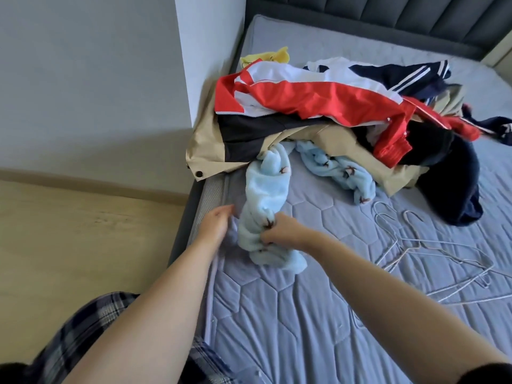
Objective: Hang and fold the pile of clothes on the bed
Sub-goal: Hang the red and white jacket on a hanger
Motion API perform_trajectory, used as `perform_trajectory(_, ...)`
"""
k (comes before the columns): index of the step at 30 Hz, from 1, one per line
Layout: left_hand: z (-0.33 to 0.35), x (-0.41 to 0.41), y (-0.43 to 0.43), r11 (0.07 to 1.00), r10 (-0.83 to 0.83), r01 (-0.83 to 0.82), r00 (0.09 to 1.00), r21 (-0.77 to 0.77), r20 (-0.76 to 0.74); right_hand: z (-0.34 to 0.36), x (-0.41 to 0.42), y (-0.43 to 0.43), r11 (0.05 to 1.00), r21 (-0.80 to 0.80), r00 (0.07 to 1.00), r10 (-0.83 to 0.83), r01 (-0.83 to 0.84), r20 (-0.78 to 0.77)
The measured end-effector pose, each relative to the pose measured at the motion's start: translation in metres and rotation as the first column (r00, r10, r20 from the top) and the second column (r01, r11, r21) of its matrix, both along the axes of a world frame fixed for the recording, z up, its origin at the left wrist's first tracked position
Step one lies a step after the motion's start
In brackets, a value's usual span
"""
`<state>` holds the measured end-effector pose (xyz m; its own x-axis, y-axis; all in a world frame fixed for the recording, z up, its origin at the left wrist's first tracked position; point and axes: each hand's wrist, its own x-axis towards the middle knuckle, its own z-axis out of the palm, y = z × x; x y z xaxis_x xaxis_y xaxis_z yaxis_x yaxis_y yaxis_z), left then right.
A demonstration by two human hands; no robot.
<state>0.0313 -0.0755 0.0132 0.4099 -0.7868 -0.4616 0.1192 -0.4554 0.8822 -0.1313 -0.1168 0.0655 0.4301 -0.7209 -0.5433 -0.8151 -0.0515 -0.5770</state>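
From the head view, the person leans over the near left corner of the bed, whose grey quilted mattress [304, 314] is bare of sheets. The pile of clothes [318, 106] lies on the far left part of it, close to the wall. A red and white jacket [304, 98] is sprawled on top, a beige jacket [205, 145] under it hangs over the left edge, a dark navy garment [457, 189] slumps on the right side, and a bit of yellow cloth [277, 55] peeps out at the far end. A light blue fleece garment [266, 189] trails out from under the beige jacket toward the near side. The right hand [282, 231] has its fingers curled into the near end of it, clamped on the bunched fleece. The left hand [217, 225] lies just left of the garment by the mattress edge, fingers loose and apart, holding nothing; whether it touches the fleece I cannot tell. Several wire hangers [415, 245] lie tangled on the mattress to the right of the hands. A padded headboard [415, 18] runs along the far end, and pale wooden floor [69, 231] shows to the left, above plaid trousers [91, 322].
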Motion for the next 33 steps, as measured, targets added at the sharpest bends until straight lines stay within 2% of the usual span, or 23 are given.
perform_trajectory(2, 0.004, 0.004, 0.004, 1.0, -0.005, 0.005, 0.998, -0.012, -0.063, -0.001, 0.0, -0.005, 0.937, -0.329, 0.992, -0.128, 0.118, -0.01)
perform_trajectory(3, 0.006, 0.005, 0.006, 1.0, -0.026, 0.025, 0.996, -0.016, -0.085, -0.004, -0.001, -0.009, 0.88, -0.436, 0.982, -0.183, 0.188, 0.053)
perform_trajectory(4, 0.007, 0.005, 0.007, 0.998, -0.053, 0.052, 0.995, -0.019, -0.085, -0.006, -0.001, -0.014, 0.846, -0.47, 0.967, -0.219, 0.254, 0.128)
perform_trajectory(5, 0.008, 0.005, 0.008, 0.997, -0.074, 0.073, 0.994, -0.018, -0.078, -0.008, -0.001, -0.021, 0.837, -0.47, 0.96, -0.223, 0.279, 0.171)
perform_trajectory(6, 0.009, 0.005, 0.009, 0.997, -0.075, 0.074, 0.994, -0.02, -0.084, -0.008, 0.001, -0.027, 0.848, -0.477, 0.973, -0.186, 0.229, 0.137)
perform_trajectory(8, 0.007, 0.006, 0.01, 0.998, -0.066, 0.064, 0.99, -0.026, -0.125, -0.01, 0.006, -0.042, 0.869, -0.495, 0.997, -0.043, 0.007, -0.062)
perform_trajectory(10, 0.007, 0.007, 0.012, 0.995, -0.091, 0.083, 0.978, -0.05, -0.189, -0.014, 0.01, -0.052, 0.889, -0.424, 0.968, 0.07, -0.17, -0.241)
perform_trajectory(12, 0.005, 0.009, 0.012, 0.995, -0.083, 0.067, 0.968, -0.077, -0.237, -0.019, 0.014, -0.055, 0.932, -0.324, 0.956, 0.066, -0.161, -0.286)
perform_trajectory(14, 0.002, 0.013, 0.01, 0.996, -0.032, 0.007, 0.952, -0.085, -0.304, -0.022, 0.02, -0.056, 0.946, -0.316, 0.973, -0.009, -0.066, -0.23)
perform_trajectory(17, -0.005, 0.017, 0.005, 0.993, -0.013, -0.038, 0.902, -0.109, -0.431, -0.014, 0.036, -0.065, 0.835, -0.548, 0.99, -0.115, 0.054, -0.078)
perform_trajectory(19, -0.007, 0.02, 0.001, 0.992, -0.005, -0.055, 0.889, -0.117, -0.457, -0.005, 0.049, -0.078, 0.737, -0.667, 0.992, -0.126, 0.107, 0.02)
perform_trajectory(20, -0.006, 0.019, -0.001, 0.991, 0.001, -0.061, 0.893, -0.119, -0.45, -0.002, 0.056, -0.084, 0.699, -0.71, 0.994, -0.109, 0.088, 0.017)
perform_trajectory(23, -0.008, 0.02, -0.007, 0.992, 0.043, -0.093, 0.88, -0.082, -0.473, 0.005, 0.075, -0.107, 0.65, -0.754, 0.983, -0.061, -0.093, -0.174)
perform_trajectory(27, -0.017, 0.024, -0.019, 0.992, 0.021, -0.083, 0.853, -0.096, -0.521, 0.009, 0.092, -0.139, 0.589, -0.746, 0.906, -0.054, -0.311, -0.42)
perform_trajectory(30, -0.02, 0.024, -0.025, 0.988, 0.026, -0.111, 0.803, -0.107, -0.595, 0.02, 0.097, -0.163, 0.542, -0.777, 0.872, -0.154, -0.32, -0.466)
perform_trajectory(33, -0.019, 0.021, -0.031, 0.989, 0.014, -0.105, 0.756, -0.1, -0.655, 0.039, 0.093, -0.191, 0.56, -0.805, 0.878, -0.264, -0.197, -0.399)
